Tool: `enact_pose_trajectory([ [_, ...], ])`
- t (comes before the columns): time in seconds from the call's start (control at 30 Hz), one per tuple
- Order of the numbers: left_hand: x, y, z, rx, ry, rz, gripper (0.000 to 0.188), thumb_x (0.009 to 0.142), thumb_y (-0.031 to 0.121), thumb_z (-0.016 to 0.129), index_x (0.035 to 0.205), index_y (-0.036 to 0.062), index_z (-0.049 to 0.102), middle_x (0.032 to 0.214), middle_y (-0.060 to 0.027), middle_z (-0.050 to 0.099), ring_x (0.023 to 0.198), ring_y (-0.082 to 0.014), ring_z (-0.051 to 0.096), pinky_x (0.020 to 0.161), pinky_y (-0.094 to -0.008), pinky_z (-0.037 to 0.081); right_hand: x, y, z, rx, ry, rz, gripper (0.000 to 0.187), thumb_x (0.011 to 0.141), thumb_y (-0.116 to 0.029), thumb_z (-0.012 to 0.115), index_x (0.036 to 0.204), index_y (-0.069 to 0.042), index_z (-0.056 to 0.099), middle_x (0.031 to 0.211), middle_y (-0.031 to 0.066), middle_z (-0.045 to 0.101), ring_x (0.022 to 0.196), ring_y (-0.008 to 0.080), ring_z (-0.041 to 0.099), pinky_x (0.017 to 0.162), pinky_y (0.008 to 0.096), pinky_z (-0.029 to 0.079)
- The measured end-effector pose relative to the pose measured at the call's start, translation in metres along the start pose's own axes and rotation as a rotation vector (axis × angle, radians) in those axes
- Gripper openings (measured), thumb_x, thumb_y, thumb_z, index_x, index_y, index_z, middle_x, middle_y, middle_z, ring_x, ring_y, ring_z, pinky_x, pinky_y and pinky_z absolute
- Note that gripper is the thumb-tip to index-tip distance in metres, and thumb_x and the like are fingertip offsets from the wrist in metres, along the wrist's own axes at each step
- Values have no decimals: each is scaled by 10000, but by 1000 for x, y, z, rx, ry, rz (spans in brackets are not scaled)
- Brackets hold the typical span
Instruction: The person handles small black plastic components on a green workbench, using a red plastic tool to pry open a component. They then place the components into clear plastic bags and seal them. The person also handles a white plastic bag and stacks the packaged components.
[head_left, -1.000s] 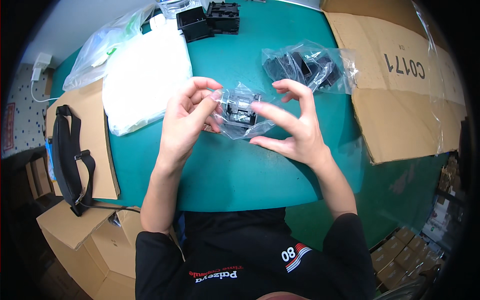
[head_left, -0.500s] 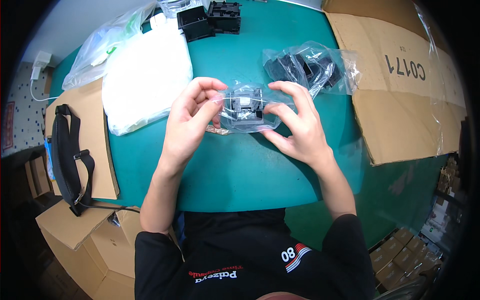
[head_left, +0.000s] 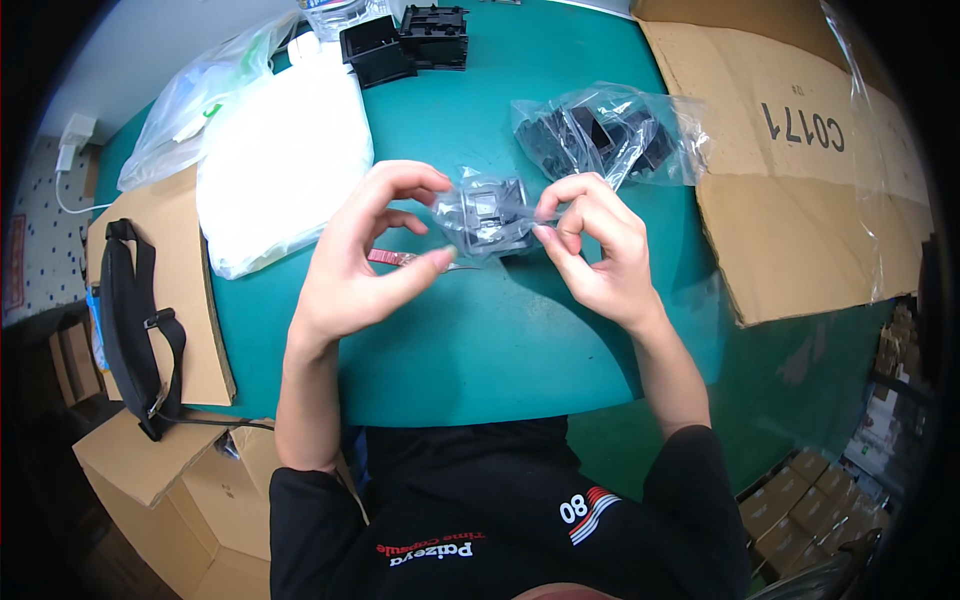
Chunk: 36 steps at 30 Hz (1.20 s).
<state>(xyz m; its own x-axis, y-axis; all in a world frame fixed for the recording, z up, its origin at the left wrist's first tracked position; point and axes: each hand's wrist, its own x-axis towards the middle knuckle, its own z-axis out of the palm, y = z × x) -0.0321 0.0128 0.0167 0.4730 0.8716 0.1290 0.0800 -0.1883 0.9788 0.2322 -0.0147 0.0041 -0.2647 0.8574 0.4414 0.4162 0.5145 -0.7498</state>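
Note:
A black plastic part (head_left: 487, 205) sits inside a clear plastic bag (head_left: 478, 245) above the middle of the green table. My right hand (head_left: 600, 245) pinches the bag's right end between thumb and fingers. On the other side, my left hand (head_left: 365, 255) is open, its thumb and fingers spread beside the bag's left edge. Beneath the left hand's fingers lies a small red and silvery strip (head_left: 392, 257). Past my right hand, another clear bag (head_left: 690, 140) holds several black plastic parts (head_left: 575, 135).
Black plastic boxes (head_left: 378, 52) stand at the far edge of the green table (head_left: 480, 370). A white plastic bag (head_left: 285, 160) lies left, near a black belt bag (head_left: 130, 320) on cardboard. A large carton (head_left: 790, 220) stands right; an open carton (head_left: 190, 500) is below left.
My left hand has let go of the bag and moved left with its fingers spread. My right hand has closed into a pinch on the bag's right end.

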Motion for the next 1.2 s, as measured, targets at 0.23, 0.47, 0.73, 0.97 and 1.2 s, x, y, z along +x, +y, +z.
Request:
enact_pose_trajectory([
  [0.23,2,-18,32,714,-16,254,504,746,171,870,1206,81,683,1493,-225,445,1325,-436,501,1063,-499,462,-8,10,17,83,164,32,352,768,71,805,1029,-34,593,1087,122,638,961,226,654,786,337,562],
  [0.47,4,-15,40,809,-18,262,441,779,120,827,1179,38,661,1538,-231,409,1404,-441,442,1111,-510,437,0,1,4,274,104,-39,729,714,34,830,1344,-1,464,1353,174,458,1184,265,618,970,389,606],
  [0.73,6,-17,27,540,37,283,628,747,175,887,1259,20,558,1511,-221,426,1337,-457,492,1060,-476,476,5,4,-19,-307,104,-331,335,618,-178,908,719,-59,612,731,59,598,644,204,600,544,305,464],
  [0.97,6,-28,29,523,99,333,190,830,42,773,992,38,675,1364,-190,565,1264,-373,566,965,-438,529,4,8,-37,-348,107,-294,520,641,-418,932,638,-82,536,663,20,555,512,151,513,441,280,371],
  [1.2,9,-36,44,455,102,263,123,904,-31,651,1026,-17,647,1353,-186,590,1238,-354,591,1014,-423,481,17,6,-24,-220,-82,-397,419,657,-319,916,877,-25,714,935,101,713,836,287,700,703,381,579],
])
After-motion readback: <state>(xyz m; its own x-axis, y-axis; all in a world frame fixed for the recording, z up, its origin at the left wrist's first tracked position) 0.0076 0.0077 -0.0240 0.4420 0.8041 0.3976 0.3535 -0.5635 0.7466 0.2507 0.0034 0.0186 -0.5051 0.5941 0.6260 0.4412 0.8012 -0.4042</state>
